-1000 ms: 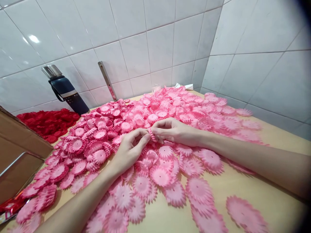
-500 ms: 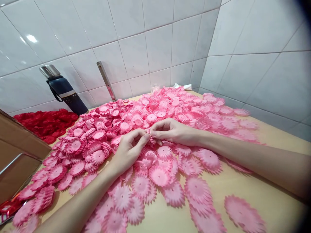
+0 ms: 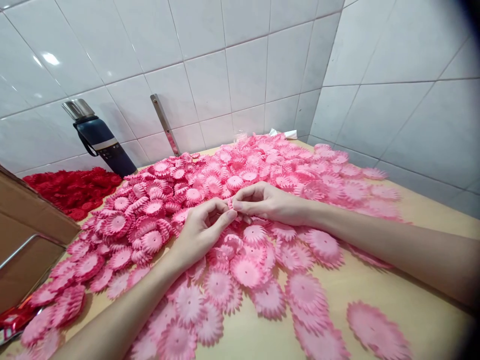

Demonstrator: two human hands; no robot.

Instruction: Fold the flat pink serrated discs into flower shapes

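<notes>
Over a wide heap of pink petal discs (image 3: 248, 271) with fringed edges and small centre holes, my two hands meet fingertip to fingertip. My left hand (image 3: 204, 225) is closed, thumb against the fingers, at one side of a small pink petal piece (image 3: 230, 202). From the other side my right hand (image 3: 262, 204) pinches the same piece between thumb and forefinger. Most of that piece is hidden by the fingers. More discs lie beneath and around both hands, some stacked, some single.
A dark blue bottle (image 3: 107, 145) leans by the tiled wall, beside a red petal pile (image 3: 75, 190). A metal strip (image 3: 165, 125) stands against the wall. At left are a cardboard box (image 3: 33, 240) and a red packet (image 3: 17, 320). The table (image 3: 375, 290) is pale wood.
My left thumb has shifted slightly to the right along the pink piece. My right hand keeps its pinch, and the discs lie as before.
</notes>
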